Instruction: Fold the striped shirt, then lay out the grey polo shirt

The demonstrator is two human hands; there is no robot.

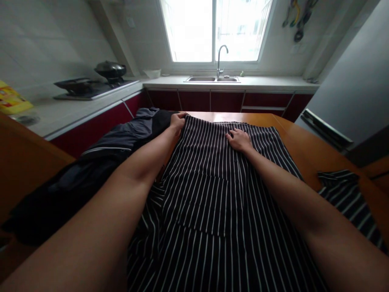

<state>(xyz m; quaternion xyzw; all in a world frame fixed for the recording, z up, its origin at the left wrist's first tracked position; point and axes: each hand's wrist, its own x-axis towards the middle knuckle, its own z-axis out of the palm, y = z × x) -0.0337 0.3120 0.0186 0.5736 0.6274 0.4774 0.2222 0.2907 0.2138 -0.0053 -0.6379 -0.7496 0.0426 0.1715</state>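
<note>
Cloth, black with thin white stripes (209, 158), is spread over an orange-brown wooden table (291, 129). Left hand (178, 121) pinches its far left corner; right hand (239, 140) just rests loosely on top, so a one-sided tug could bunch it up imo. Crumpled grey-and-black clothing (121, 138) crowds the left hand's outer side, might snag. Another striped black fabric piece (349, 198) lies right of the right hand.
</note>
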